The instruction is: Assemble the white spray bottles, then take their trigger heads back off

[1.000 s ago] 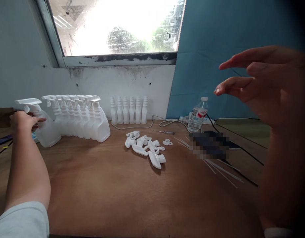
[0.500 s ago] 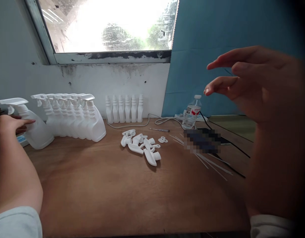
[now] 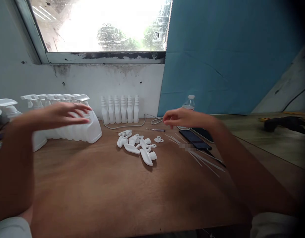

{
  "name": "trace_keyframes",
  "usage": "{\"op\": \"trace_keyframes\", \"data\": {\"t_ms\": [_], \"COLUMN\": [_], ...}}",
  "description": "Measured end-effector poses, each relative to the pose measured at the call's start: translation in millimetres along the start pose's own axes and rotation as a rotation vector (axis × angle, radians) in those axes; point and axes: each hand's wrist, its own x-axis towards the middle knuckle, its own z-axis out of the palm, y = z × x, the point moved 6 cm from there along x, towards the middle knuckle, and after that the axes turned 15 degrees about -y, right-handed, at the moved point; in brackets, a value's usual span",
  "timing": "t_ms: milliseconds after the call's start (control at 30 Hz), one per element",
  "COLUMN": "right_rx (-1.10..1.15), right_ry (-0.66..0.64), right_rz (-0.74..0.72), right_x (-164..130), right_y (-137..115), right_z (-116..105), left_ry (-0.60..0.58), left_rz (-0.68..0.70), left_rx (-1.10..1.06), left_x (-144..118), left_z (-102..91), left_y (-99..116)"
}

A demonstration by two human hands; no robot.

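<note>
A left hand [image 3: 60, 114], fingers parted and empty, hovers before trigger-spray bottles [image 3: 94, 129] ranked tightly at left, likely to save space; the right hand [image 3: 179, 117], fingers loosely curled around nothing visible, hangs near sprayer heads [image 3: 145, 157] piled centrally, seemingly for easy reach.

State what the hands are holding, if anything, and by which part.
Nothing appears held: the left hand is open before white plastic spray bottles, and no object shows in the curled right hand.
</note>
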Motion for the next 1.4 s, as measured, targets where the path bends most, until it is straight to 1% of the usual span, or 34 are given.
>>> {"op": "trace_keyframes", "data": {"t_ms": [33, 67, 100, 133, 167, 200, 233, 267, 333, 400, 500, 600, 667, 733, 833, 900, 933, 1000, 1067, 1133, 1233, 1300, 1400], "right_rx": [-0.018, -0.032, -0.045, -0.059, -0.075, -0.094, -0.115, -0.137, -0.179, -0.222, -0.283, -0.318, -0.318, -0.305, -0.229, -0.081, -0.029, 0.002, -0.044, -0.118, -0.223, -0.287, -0.316], "right_ry": [-0.049, -0.058, -0.052, -0.039, -0.023, 0.001, 0.019, 0.035, 0.069, 0.117, 0.197, 0.274, 0.343, 0.416, 0.529, 0.628, 0.656, 0.659, 0.646, 0.662, 0.684, 0.633, 0.481], "right_rz": [-0.005, -0.01, -0.019, -0.028, -0.039, -0.052, -0.071, -0.09, -0.122, -0.142, -0.166, -0.201, -0.219, -0.229, -0.276, -0.374, -0.423, -0.504, -0.587, -0.661, -0.737, -0.775, -0.794], "right_x": [12, 22, 31, 38, 43, 47, 49, 51, 52, 52, 51, 48, 43, 36, 22, 9, 4, -5, -11, -16, -21, -22, -21], "right_y": [10, 20, 29, 37, 44, 51, 55, 60, 66, 70, 73, 72, 67, 56, 26, 3, -9, -30, -47, -58, -65, -68, -72], "right_z": [14, 27, 40, 54, 67, 78, 89, 98, 111, 118, 121, 118, 113, 107, 100, 97, 97, 103, 111, 118, 126, 129, 132], "left_ry": [-0.157, -0.204, -0.216, -0.187, -0.176, -0.176, -0.181, -0.173, -0.15, -0.114, -0.064, -0.046, -0.051, -0.065, -0.099, -0.126, -0.143, -0.174, -0.207, -0.244, -0.276, -0.274, -0.255], "left_rz": [0.096, 0.204, 0.282, 0.373, 0.458, 0.532, 0.573, 0.586, 0.579, 0.561, 0.588, 0.664, 0.667, 0.606, 0.528, 0.533, 0.543, 0.558, 0.566, 0.575, 0.604, 0.619, 0.627], "left_rx": [0.014, 0.012, 0.007, 0.022, 0.053, 0.099, 0.137, 0.157, 0.167, 0.162, 0.15, 0.093, 0.003, -0.141, -0.407, -0.552, -0.602, -0.668, -0.714, -0.755, -0.791, -0.79, -0.749], "left_x": [18, 31, 43, 50, 56, 59, 61, 64, 68, 71, 69, 59, 52, 47, 42, 38, 37, 35, 34, 34, 34, 33, 32], "left_z": [32.9, 62.1, 90.5, 116.4, 142.2, 166.4, 187.3, 203.3, 223.4, 231.3, 233.1, 233.1, 233.1, 233.3, 234.0, 233.6, 233.2, 232.4, 232.4, 233.5, 234.4, 233.9, 232.4], "left_y": [31, 60, 83, 103, 118, 128, 133, 135, 133, 130, 132, 138, 139, 133, 122, 117, 116, 114, 113, 113, 113, 113, 111]}}
